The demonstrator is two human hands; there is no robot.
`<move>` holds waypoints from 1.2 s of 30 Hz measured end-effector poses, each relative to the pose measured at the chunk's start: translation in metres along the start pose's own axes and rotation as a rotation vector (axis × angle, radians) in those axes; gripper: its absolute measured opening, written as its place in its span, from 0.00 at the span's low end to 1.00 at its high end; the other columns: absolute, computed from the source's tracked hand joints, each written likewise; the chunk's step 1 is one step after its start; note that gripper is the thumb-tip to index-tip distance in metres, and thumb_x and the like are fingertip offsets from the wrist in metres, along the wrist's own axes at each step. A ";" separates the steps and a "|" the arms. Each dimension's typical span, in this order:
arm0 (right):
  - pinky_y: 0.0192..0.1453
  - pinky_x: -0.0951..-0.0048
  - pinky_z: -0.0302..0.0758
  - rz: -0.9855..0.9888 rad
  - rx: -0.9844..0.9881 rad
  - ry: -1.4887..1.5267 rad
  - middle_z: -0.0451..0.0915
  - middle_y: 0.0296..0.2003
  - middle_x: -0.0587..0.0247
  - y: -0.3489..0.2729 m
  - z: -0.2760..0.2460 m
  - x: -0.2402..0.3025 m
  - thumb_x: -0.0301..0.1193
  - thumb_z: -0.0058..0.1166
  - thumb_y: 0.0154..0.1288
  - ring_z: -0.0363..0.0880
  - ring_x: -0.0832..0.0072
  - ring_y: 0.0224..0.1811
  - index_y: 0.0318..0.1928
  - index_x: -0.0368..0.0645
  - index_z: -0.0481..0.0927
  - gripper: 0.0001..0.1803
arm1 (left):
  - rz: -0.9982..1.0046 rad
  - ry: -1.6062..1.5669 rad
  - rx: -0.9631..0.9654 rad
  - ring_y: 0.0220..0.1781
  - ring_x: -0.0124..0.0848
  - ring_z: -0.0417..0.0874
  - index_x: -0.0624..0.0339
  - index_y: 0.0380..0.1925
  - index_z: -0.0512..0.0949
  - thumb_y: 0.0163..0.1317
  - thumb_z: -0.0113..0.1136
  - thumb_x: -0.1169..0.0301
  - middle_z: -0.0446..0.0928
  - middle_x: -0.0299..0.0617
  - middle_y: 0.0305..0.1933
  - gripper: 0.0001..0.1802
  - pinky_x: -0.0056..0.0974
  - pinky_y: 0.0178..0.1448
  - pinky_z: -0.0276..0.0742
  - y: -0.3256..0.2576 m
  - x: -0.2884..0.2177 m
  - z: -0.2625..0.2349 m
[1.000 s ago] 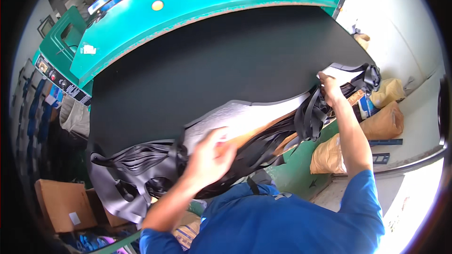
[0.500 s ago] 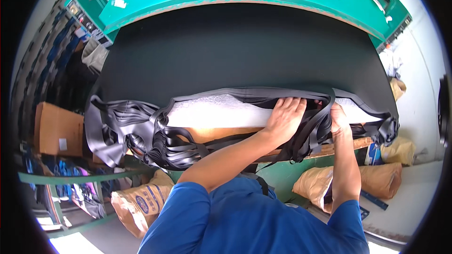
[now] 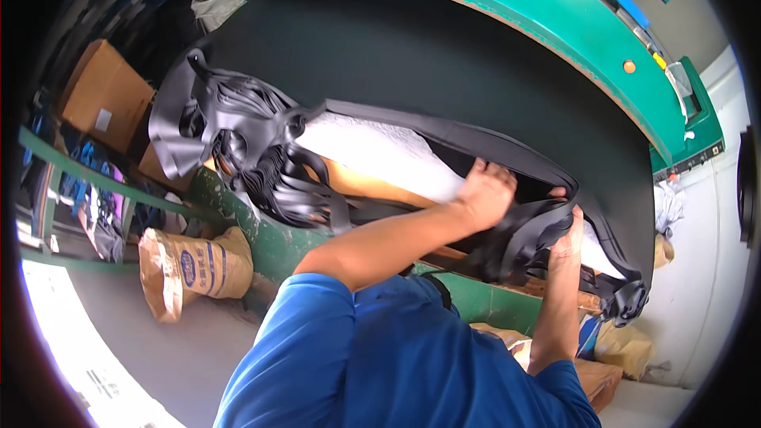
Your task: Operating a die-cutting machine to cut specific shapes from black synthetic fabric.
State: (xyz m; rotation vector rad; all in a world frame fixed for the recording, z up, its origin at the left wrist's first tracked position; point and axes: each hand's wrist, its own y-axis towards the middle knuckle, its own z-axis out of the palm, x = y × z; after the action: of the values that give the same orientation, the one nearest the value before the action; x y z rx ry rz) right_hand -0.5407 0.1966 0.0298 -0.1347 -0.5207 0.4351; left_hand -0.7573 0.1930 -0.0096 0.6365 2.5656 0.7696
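A large black sheet (image 3: 412, 47) covers the bed of the green machine. Along its near edge, black strips (image 3: 269, 182) hang in tangled bunches over a white sheet (image 3: 369, 147) and a tan board. My left hand (image 3: 486, 192) lies at the dark gap under the sheet's folded edge. Its fingers are stretched out side by side, with the tips partly lost in the shadow. My right hand (image 3: 567, 238) is wrapped round a looped bunch of black strips (image 3: 531, 238) just to the right, and one fingertip shows above the loop.
A green crossbeam (image 3: 507, 0) spans the far side. At left stand a cardboard box (image 3: 107, 99), a green rail (image 3: 119, 182) and a brown paper sack (image 3: 198, 269). More sacks (image 3: 626, 349) lie at lower right, near a white wall (image 3: 705, 269).
My view has turned, so the machine now slants down toward the right. Both hands stay at the same gap and strip bunch; the left fingers are bent slightly more.
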 end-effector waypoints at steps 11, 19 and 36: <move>0.48 0.67 0.80 0.020 -0.113 -0.377 0.82 0.40 0.55 -0.029 -0.001 -0.002 0.26 0.47 0.65 0.82 0.68 0.40 0.45 0.36 0.77 0.11 | 0.063 -0.175 0.051 0.34 0.43 0.82 0.62 0.27 0.78 0.54 0.58 0.72 0.79 0.46 0.29 0.05 0.43 0.39 0.79 -0.002 0.002 -0.031; 0.56 0.70 0.76 -0.452 0.172 -1.367 0.78 0.56 0.56 0.000 0.002 -0.006 0.17 0.50 0.63 0.80 0.69 0.51 0.59 0.34 0.74 0.22 | 0.102 -0.237 0.212 0.39 0.44 0.82 0.65 0.28 0.79 0.60 0.55 0.68 0.79 0.49 0.33 0.10 0.44 0.46 0.78 0.034 0.003 -0.046; 0.39 0.64 0.77 -0.617 0.266 -1.816 0.82 0.29 0.52 -0.019 0.015 -0.002 0.17 0.54 0.47 0.83 0.58 0.32 0.31 0.35 0.80 0.08 | 0.027 -0.059 0.133 0.39 0.41 0.83 0.59 0.38 0.81 0.54 0.53 0.71 0.82 0.45 0.35 0.13 0.43 0.45 0.80 -0.012 0.056 -0.048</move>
State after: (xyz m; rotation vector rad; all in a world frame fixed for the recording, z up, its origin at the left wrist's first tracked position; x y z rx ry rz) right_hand -0.5429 0.1791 0.0462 0.7611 -2.1883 -0.1172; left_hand -0.8303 0.1937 0.0081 0.7254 2.5751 0.5829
